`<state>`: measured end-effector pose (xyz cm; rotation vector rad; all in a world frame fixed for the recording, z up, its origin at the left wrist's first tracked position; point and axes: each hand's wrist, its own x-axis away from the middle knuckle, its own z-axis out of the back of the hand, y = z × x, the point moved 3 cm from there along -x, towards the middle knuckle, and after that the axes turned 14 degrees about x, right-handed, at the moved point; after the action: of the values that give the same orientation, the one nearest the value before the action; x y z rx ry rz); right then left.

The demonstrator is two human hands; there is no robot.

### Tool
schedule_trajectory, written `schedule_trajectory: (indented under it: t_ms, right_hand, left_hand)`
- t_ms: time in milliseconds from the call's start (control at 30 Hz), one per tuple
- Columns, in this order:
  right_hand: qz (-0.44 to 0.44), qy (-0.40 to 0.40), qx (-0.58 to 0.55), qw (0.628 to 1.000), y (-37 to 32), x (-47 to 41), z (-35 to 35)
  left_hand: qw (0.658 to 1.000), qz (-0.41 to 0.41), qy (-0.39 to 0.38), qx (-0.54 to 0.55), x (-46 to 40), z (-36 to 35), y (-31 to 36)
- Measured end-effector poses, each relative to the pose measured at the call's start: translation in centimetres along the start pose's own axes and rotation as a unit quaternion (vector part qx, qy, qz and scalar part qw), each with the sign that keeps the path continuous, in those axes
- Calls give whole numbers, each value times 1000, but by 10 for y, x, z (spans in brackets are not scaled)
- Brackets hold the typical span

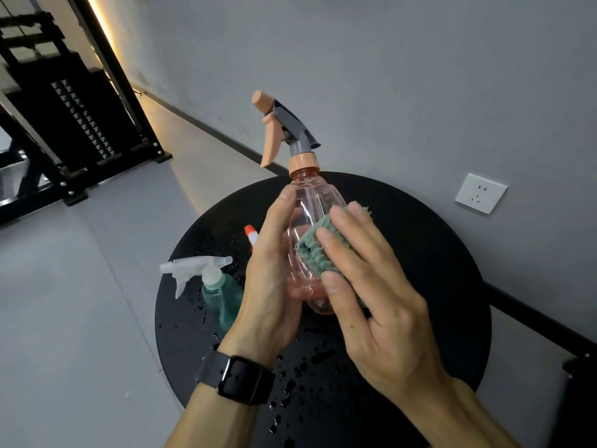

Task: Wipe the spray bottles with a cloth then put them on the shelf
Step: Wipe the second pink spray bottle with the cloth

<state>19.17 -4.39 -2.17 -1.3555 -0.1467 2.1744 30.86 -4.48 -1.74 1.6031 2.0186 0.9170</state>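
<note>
A clear pink spray bottle (315, 205) with a peach and grey trigger head is held upright above the round black table (420, 253). My left hand (274, 286) grips its body from the left side. My right hand (371, 286) presses a folded green cloth (315, 250) flat against the bottle's right side. A teal spray bottle (223, 295) with a white trigger head lies on the table left of my hands. An orange and white nozzle tip (251, 233) of a third bottle shows behind my left hand; the remainder is hidden.
Water droplets (297, 370) are scattered over the table top. A black metal shelf unit (74, 124) stands on the floor at the far left. The grey wall behind the table carries a white socket (480, 193). A black watch is on my left wrist.
</note>
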Motion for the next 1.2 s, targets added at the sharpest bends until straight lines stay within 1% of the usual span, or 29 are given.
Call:
schedule_trajectory:
  t_ms: [67,200,300,433,533,633,800,867,1033,1133,1200]
  right_hand:
    - [1,5,-5,1000,0,-2,2]
    - [2,2,-14,1000,-3,-9,6]
    - [-2,2,-14,1000,-4,-16,7]
    - [-30,5,-30,999,-3,-26,11]
    - [-62,5,-46,997,-1,-32,14]
    - [-76,-18,-71,994,0,-33,13]
    - [-89,-38,-95,991,-2,-25,7]
    - [-82,-40,-95,991,-3,-20,5]
    - [-58,-38,-88,994,-6,-13,4]
    - [-48,-34,-85,995,-6,-13,5]
    - [-37,-31,-73,996,-5,-14,6]
  left_hand:
    - [1000,2,-1,3,0,0,0]
    - [999,1,-42,5,1,-5,4]
    - [999,3,-47,-20,1,-5,5]
    - [994,31,-76,-66,7,-8,3]
    - [992,45,-85,-81,9,-7,2]
    - [993,54,-76,-67,11,-6,2]
    - [998,34,-48,-20,8,-1,7]
    - [999,36,-35,12,5,0,9]
    - [996,33,-37,80,1,0,11]
    - [995,34,-39,83,0,0,10]
    - [996,34,-39,68,-1,0,9]
